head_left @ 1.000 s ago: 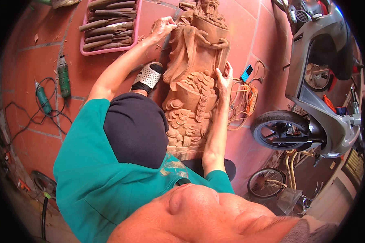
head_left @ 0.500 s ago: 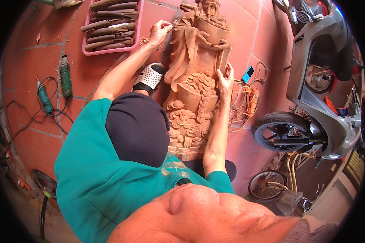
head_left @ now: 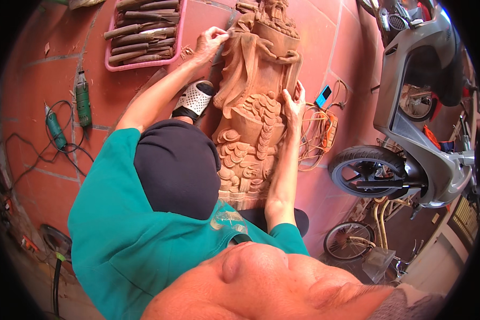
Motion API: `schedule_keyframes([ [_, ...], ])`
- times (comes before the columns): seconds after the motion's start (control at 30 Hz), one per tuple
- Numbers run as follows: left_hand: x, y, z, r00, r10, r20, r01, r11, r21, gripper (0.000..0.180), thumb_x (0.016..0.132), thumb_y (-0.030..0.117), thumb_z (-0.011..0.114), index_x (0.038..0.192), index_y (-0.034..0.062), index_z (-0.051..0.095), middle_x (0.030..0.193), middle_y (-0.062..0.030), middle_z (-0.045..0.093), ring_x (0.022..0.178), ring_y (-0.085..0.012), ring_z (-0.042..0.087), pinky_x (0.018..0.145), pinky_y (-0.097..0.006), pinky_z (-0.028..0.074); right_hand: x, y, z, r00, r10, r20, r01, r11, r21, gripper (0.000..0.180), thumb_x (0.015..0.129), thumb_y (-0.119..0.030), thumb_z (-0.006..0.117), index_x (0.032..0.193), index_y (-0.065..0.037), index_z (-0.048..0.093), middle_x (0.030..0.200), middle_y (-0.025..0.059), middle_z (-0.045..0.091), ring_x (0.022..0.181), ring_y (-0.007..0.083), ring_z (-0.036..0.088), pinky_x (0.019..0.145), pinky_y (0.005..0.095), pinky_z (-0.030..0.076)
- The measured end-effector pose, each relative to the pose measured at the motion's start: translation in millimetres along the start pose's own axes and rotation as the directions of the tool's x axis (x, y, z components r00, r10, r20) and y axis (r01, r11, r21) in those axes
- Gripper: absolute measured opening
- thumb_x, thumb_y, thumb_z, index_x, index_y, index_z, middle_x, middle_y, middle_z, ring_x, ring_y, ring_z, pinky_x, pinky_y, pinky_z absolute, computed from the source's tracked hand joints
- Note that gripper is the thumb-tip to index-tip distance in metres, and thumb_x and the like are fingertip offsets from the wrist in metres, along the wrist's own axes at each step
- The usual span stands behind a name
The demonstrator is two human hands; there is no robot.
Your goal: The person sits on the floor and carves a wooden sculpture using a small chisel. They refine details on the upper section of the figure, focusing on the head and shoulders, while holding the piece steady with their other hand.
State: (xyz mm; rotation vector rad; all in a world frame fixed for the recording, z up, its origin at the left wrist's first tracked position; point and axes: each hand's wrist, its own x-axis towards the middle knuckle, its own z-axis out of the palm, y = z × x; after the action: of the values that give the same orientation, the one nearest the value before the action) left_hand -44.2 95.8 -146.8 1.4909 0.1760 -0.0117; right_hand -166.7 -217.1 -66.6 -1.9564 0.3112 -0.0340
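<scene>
A carved wooden statue [head_left: 256, 122] lies on its back in front of me, its bearded head at the far end. At the far left edge of the carving, my left hand [head_left: 212, 42] is closed in a pinch, fingertips against the wood. Anything small between those fingers is hidden. Lower down, my right hand [head_left: 294, 106] grips the statue's right side, thumb on top and fingers along the edge.
A pink basket [head_left: 108, 57] of chisel-like tools stands far left. Two green corded power tools [head_left: 83, 98] lie on the red tiles. To the right are a blue phone [head_left: 323, 96], an orange cord [head_left: 329, 130] and a grey motorbike [head_left: 405, 106]. My sandalled foot [head_left: 194, 100] is beside the statue.
The whole view has shifted slightly. Both hands keep nearly the same places on the statue, the left still pinched and the right still on its side.
</scene>
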Motion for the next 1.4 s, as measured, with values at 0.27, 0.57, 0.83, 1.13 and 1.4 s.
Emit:
schedule_keyframes([
  [0.27, -10, -5, -6, 0.980, 0.187, 0.065, -0.197, 0.899, 0.391, 0.011, 0.086, 0.015, 0.066, 0.087, 0.0042, 0.066, 0.073, -0.0118, 0.067, 0.069, -0.0220, 0.066, 0.065, -0.036, 0.051, 2, 4, 0, 0.998, -0.053, 0.029, 0.052, 0.998, 0.043, 0.063, 0.088, -0.007, 0.069, 0.142, 0.000, 0.037, 0.134, 0.0139, 0.052, 0.115, 0.0197, 0.057, 0.097, 0.0317, 0.047],
  [0.57, -12, 3, 4, 0.990, 0.137, -0.045, -0.125, 0.972, 0.198, 0.014, 0.088, 0.017, 0.066, 0.092, 0.0031, 0.066, 0.075, -0.0071, 0.066, 0.069, -0.0139, 0.061, 0.066, -0.031, 0.050, -3, -13, 5, 0.998, 0.057, 0.034, -0.060, 0.994, 0.092, 0.063, 0.085, -0.005, 0.068, 0.140, 0.003, 0.038, 0.139, 0.0174, 0.049, 0.125, 0.0230, 0.050, 0.105, 0.0343, 0.041],
  [0.83, -8, -10, -11, 0.944, 0.305, 0.125, -0.326, 0.804, 0.497, 0.014, 0.085, 0.015, 0.068, 0.089, 0.0029, 0.065, 0.084, -0.0162, 0.069, 0.076, -0.0298, 0.068, 0.068, -0.039, 0.052, 2, 3, 0, 0.999, -0.014, 0.030, 0.012, 0.998, 0.068, 0.062, 0.086, -0.006, 0.068, 0.140, 0.002, 0.039, 0.137, 0.0166, 0.049, 0.122, 0.0223, 0.052, 0.103, 0.0342, 0.043],
  [1.13, -23, 10, 11, 0.983, 0.178, -0.041, -0.163, 0.955, 0.249, 0.013, 0.092, 0.015, 0.063, 0.094, 0.0022, 0.064, 0.077, -0.0054, 0.065, 0.071, -0.0107, 0.059, 0.065, -0.030, 0.049, -1, 2, -1, 1.000, 0.024, 0.018, -0.026, 0.996, 0.089, 0.062, 0.085, -0.005, 0.068, 0.140, 0.003, 0.040, 0.140, 0.0179, 0.047, 0.127, 0.0250, 0.048, 0.108, 0.0363, 0.037],
  [1.4, -27, -40, -33, 0.955, 0.204, 0.214, -0.287, 0.810, 0.511, 0.012, 0.088, 0.014, 0.064, 0.090, 0.0027, 0.061, 0.082, -0.0169, 0.067, 0.078, -0.0317, 0.068, 0.068, -0.040, 0.051, -2, -6, 3, 1.000, 0.003, 0.026, -0.005, 0.996, 0.091, 0.061, 0.086, -0.005, 0.067, 0.140, 0.003, 0.039, 0.140, 0.0178, 0.047, 0.127, 0.0249, 0.047, 0.108, 0.0359, 0.037],
])
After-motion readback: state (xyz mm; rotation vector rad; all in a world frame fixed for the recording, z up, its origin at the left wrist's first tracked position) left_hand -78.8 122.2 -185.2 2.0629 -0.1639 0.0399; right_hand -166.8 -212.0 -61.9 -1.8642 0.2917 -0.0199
